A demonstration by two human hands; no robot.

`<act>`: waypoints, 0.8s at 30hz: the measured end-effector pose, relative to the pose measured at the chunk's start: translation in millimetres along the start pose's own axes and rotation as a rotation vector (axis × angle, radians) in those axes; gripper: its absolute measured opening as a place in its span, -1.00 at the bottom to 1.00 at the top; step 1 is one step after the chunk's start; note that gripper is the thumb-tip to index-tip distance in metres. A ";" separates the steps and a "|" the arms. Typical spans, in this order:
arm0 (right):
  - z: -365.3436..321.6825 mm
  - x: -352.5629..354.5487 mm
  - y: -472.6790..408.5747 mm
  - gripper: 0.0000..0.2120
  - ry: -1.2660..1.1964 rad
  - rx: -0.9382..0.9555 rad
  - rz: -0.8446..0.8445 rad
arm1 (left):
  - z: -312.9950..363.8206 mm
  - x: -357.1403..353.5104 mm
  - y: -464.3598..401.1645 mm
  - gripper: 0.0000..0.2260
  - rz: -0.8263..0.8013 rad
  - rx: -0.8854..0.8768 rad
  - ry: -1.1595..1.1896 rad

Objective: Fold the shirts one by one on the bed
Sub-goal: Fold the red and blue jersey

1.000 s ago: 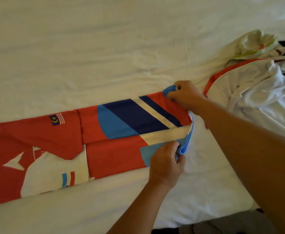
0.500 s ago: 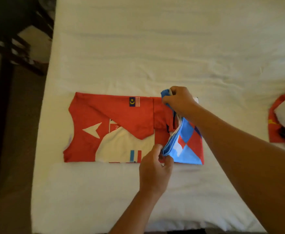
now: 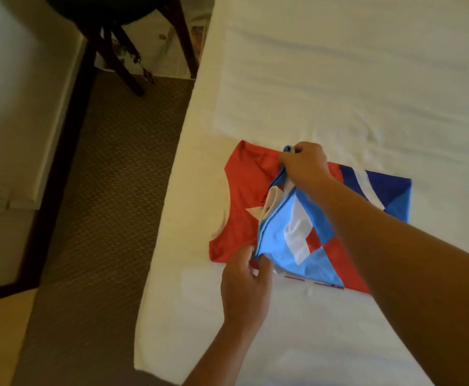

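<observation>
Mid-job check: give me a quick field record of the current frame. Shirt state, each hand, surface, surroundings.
shirt: red, blue and white shirt, hem end lifted and carried over the collar end
left hand: left hand pinches the near hem corner
right hand: right hand pinches the far hem corner
surface: white bed
surroundings: brown carpet; dark chair legs
fold: not yet laid flat

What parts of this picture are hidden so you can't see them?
- Head view: the shirt's middle, covered by the right hand and forearm.
- The print under the folded blue flap.
- The left hand's fingertips, tucked into the cloth.
- The chair, cut off by the top edge.
</observation>
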State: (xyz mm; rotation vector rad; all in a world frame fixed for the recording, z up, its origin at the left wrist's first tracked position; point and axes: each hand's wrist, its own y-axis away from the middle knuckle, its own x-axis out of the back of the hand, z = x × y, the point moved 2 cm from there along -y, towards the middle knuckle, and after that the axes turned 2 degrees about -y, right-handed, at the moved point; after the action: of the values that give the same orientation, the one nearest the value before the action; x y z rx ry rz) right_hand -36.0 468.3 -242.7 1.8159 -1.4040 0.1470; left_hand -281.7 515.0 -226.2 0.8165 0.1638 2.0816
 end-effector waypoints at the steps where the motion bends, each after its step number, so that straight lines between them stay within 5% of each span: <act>1: -5.1 -6.8 0.0 -0.84 -0.002 -0.007 0.011 | -1.0 7.0 -4.1 -0.75 0.016 0.006 -0.015; 4: -18.3 -30.1 -1.3 -0.74 -0.007 -0.024 0.030 | -13.4 23.6 -15.3 -0.75 0.033 0.029 -0.093; 6: -26.1 -40.8 -1.1 -0.72 -0.012 -0.033 0.029 | -17.6 32.7 -19.4 -0.95 0.059 0.055 -0.131; 12: -42.7 -60.7 4.3 -0.84 0.059 0.013 -0.016 | -23.0 52.6 -28.5 -0.94 0.114 0.166 -0.220; 16: -41.4 -61.8 12.1 -0.70 -0.012 0.046 -0.091 | -26.9 58.3 -32.6 -0.94 0.081 0.182 -0.361; 19: -25.5 -46.5 17.5 -0.67 -0.163 0.075 -0.061 | -19.6 62.0 -40.9 -0.83 0.228 -0.044 -0.552; 24: 38.1 6.8 37.0 -0.79 0.179 0.429 0.292 | 19.6 14.1 -78.7 -0.68 0.196 -0.528 -0.599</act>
State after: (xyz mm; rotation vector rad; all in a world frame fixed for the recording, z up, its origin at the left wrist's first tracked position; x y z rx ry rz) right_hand -79.1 436.5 -244.8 1.8614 -1.5860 0.7947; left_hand -221.8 570.7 -235.2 1.0984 -0.7818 1.8258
